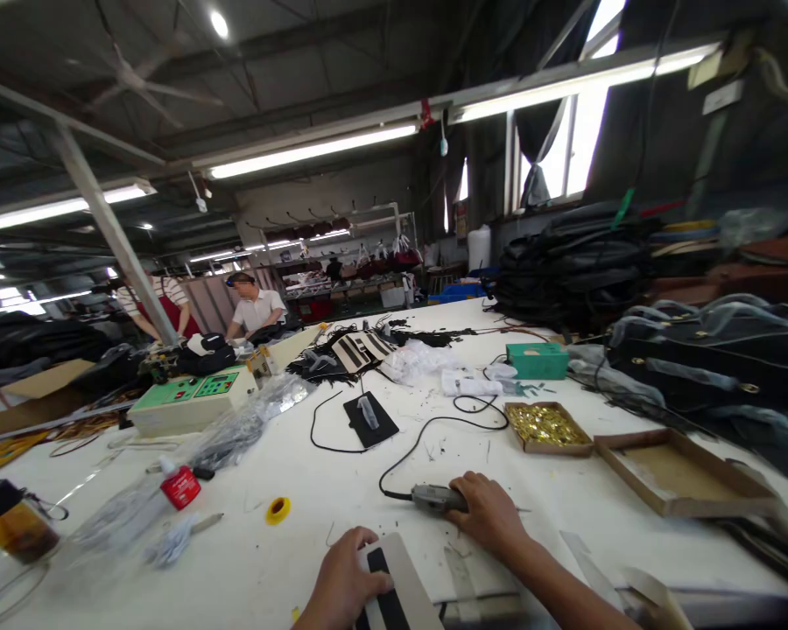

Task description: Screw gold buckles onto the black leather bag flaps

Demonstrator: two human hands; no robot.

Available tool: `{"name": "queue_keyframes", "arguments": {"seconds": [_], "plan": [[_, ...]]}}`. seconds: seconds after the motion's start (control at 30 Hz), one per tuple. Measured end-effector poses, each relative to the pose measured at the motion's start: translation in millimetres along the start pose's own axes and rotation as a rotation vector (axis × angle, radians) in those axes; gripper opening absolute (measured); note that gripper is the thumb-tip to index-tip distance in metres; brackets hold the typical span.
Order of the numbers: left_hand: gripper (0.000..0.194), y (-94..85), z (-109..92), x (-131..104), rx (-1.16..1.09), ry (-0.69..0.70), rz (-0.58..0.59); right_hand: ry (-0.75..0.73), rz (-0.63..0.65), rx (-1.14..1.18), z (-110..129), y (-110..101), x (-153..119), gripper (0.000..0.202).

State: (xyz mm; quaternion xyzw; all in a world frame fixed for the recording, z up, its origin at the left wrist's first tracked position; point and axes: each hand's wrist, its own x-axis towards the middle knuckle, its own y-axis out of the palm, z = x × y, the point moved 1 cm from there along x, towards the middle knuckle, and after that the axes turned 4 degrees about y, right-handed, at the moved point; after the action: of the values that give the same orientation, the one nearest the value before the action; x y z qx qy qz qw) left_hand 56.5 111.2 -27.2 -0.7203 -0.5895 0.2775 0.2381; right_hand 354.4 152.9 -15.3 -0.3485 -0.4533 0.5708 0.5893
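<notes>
My right hand (489,514) is closed around a grey corded tool (433,498) that looks like a small rotary tool, held just above or on the white table. Its black cord (404,451) curls away toward the back. My left hand (349,573) grips a cream-and-black striped flat piece (404,577) near the table's front edge, thumb on a black stripe. The lower part of this piece runs out of view. Ahead of both hands lies a black flat piece (384,427) with a clear wrapped item on it. A yellow tape roll (277,510) rests left of centre.
On the right sit a tray of gold-coloured small parts (548,426), a cardboard tray (670,503) and a green box (537,360). A red bottle (180,486), a lidded cup (17,521) and a green-panelled machine (193,401) stand left. Two people (256,306) work behind.
</notes>
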Motion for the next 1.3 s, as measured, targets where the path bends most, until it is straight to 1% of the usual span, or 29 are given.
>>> {"name": "queue_keyframes", "arguments": {"seconds": [0.1,0.17,0.2,0.23,0.27,0.3,0.37,0.43,0.47,0.5,0.57,0.63,0.7,0.77,0.8,0.83,0.9,0.97,1.0,1.03,1.07,1.1,1.17,1.23,1.3], "plan": [[0.030,1.4,-1,0,-0.082,0.053,0.076,-0.023,-0.128,0.115,1,-9,-20,0.030],[0.025,3.8,-2,-2,-0.135,0.091,0.130,-0.015,-0.202,0.272,9,-13,-42,0.028],[0.026,5.1,-4,-2,-0.177,0.107,0.153,-0.007,-0.210,0.377,15,-12,-54,0.027],[0.029,5.8,-7,-2,-0.262,0.111,0.158,0.001,-0.183,0.496,20,-10,-66,0.029],[0.034,5.9,-12,-3,-0.342,0.100,0.149,0.023,-0.126,0.621,25,-8,-77,0.034],[0.039,5.1,-18,-4,-0.417,0.071,0.130,0.056,-0.033,0.747,28,-6,-87,0.043],[0.049,0.7,-38,-8,-0.547,-0.038,0.090,0.111,0.184,0.951,32,-7,-105,0.054],[0.059,-6.1,-62,-11,-0.705,-0.104,0.042,0.121,0.355,1.094,32,-15,-117,0.053],[0.063,-9.4,-74,-11,-0.763,-0.125,0.029,0.116,0.404,1.162,31,-21,-121,0.050],[0.065,-12.2,-83,-11,-0.818,-0.138,-0.013,0.122,0.444,1.244,30,-27,-123,0.049],[0.065,-14.6,-98,-10,-0.893,-0.153,-0.051,0.175,0.505,1.412,28,-37,-125,0.050],[0.061,-13.3,-104,-11,-0.969,-0.158,-0.086,0.249,0.535,1.537,29,-44,-126,0.052],[0.055,-9.6,-104,-17,-1.046,-0.142,-0.091,0.297,0.513,1.600,32,-49,-127,0.052],[0.051,-4.5,-100,-24,-1.069,-0.102,-0.055,0.293,0.424,1.584,35,-53,-127,0.047],[0.051,-1.9,-97,-29,-1.047,-0.079,-0.055,0.265,0.339,1.522,37,-55,-126,0.041],[0.053,0.6,-94,-33,-1.007,-0.064,-0.081,0.215,0.222,1.418,39,-58,-126,0.033],[0.060,5.8,-90,-46,-0.926,-0.047,-0.158,0.065,-0.057,1.121,44,-63,-124,0.022],[0.072,11.4,-93,-60,-0.922,-0.002,-0.180,-0.119,-0.311,0.796,52,-67,-123,0.023],[0.076,14.3,-97,-68,-0.964,0.037,-0.157,-0.205,-0.394,0.658,58,-67,-123,0.027],[0.078,16.8,-102,-74,-1.024,0.075,-0.132,-0.279,-0.443,0.544,65,-65,-123,0.030],[0.075,18.8,-107,-79,-1.093,0.082,-0.134,-0.335,-0.462,0.456,72,-63,-124,0.033],[0.069,20.1,-112,-83,-1.156,0.042,-0.163,-0.375,-0.460,0.398,79,-59,-126,0.033],[0.053,20.7,-116,-84,-1.225,-0.120,-0.274,-0.414,-0.402,0.366,93,-52,-131,0.029],[0.042,18.3,-114,-79,-1.220,-0.260,-0.399,-0.446,-0.322,0.417,103,-51,-136,0.024],[0.038,13.9,-109,-74,-1.207,-0.299,-0.478,-0.478,-0.286,0.525,106,-59,-140,0.020]]}}
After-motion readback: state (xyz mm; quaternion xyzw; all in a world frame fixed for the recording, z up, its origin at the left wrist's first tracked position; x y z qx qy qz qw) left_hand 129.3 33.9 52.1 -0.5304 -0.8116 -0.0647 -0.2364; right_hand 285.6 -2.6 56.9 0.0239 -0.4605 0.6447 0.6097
